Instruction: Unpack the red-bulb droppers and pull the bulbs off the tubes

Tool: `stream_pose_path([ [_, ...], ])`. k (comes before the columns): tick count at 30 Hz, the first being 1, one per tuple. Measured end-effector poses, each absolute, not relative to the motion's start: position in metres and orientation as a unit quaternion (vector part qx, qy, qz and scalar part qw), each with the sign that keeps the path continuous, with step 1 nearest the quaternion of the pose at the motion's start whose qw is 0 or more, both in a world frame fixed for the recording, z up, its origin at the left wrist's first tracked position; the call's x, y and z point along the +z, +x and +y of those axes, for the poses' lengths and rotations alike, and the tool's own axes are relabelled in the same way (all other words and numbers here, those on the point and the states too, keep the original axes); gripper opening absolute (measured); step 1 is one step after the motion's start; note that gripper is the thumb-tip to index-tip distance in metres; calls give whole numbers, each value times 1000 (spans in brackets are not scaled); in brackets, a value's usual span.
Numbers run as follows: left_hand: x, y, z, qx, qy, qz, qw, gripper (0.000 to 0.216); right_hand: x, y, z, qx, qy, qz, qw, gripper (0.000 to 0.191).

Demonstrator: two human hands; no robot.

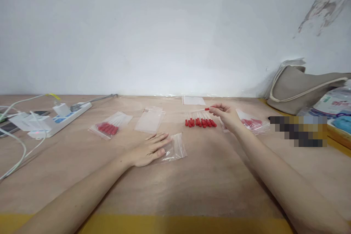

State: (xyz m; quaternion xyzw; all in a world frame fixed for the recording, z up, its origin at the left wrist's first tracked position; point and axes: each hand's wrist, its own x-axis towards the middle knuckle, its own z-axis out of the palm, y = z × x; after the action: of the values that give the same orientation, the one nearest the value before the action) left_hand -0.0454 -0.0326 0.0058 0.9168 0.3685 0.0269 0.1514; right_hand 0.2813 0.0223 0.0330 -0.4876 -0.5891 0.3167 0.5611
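My left hand (152, 149) lies flat with its fingers stretched over part of a clear zip bag (178, 148), which looks flat. Farther off, my right hand (225, 115) pinches a thin item with a red end (207, 109) between thumb and fingertips; the rest of that item is hard to make out. Just below it, several thin, clear sticks with red ends (203, 122) lie side by side, red ends toward me. Beneath and beyond my right wrist is a clear bag with red-ended sticks inside (253, 123).
Another filled bag (109, 126) lies at left, beside a stack of flat zip bags (150, 120). More flat bags (193, 101) rest near the wall. A power strip (65, 119) with cables stands far left. A grey-beige bag (304, 89) and a pixelated patch are at right.
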Motion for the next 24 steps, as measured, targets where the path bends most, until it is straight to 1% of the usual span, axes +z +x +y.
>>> stream_pose_path([
  [1,7,-45,-33,20,918,364,153,49,28,282,26,270,-496,-579,588,28],
  [3,8,-45,-34,8,923,357,143,46,16,276,32,177,-521,-593,588,28],
  [7,4,-44,-35,-7,929,354,111,50,-5,256,34,16,-553,-684,475,19],
  [10,2,-44,-35,-6,929,357,101,51,-9,249,33,-46,-580,-715,388,17],
  [12,2,-44,-36,-7,927,361,98,49,-6,248,31,-50,-601,-712,359,23],
  [14,2,-43,-36,-9,925,367,96,48,-1,247,25,-49,-608,-703,366,31],
  [15,2,-43,-36,-10,925,368,95,49,1,245,21,-45,-595,-708,378,31],
  [17,2,-43,-36,-11,926,365,92,50,5,235,8,-25,-533,-743,403,27],
  [19,0,-43,-35,-8,929,360,89,53,5,221,-8,10,-442,-802,402,23],
  [21,-1,-44,-34,0,928,361,88,56,1,207,-24,30,-354,-860,367,23],
  [24,-2,-45,-34,11,926,365,93,61,-9,197,-39,59,-273,-918,283,33],
])
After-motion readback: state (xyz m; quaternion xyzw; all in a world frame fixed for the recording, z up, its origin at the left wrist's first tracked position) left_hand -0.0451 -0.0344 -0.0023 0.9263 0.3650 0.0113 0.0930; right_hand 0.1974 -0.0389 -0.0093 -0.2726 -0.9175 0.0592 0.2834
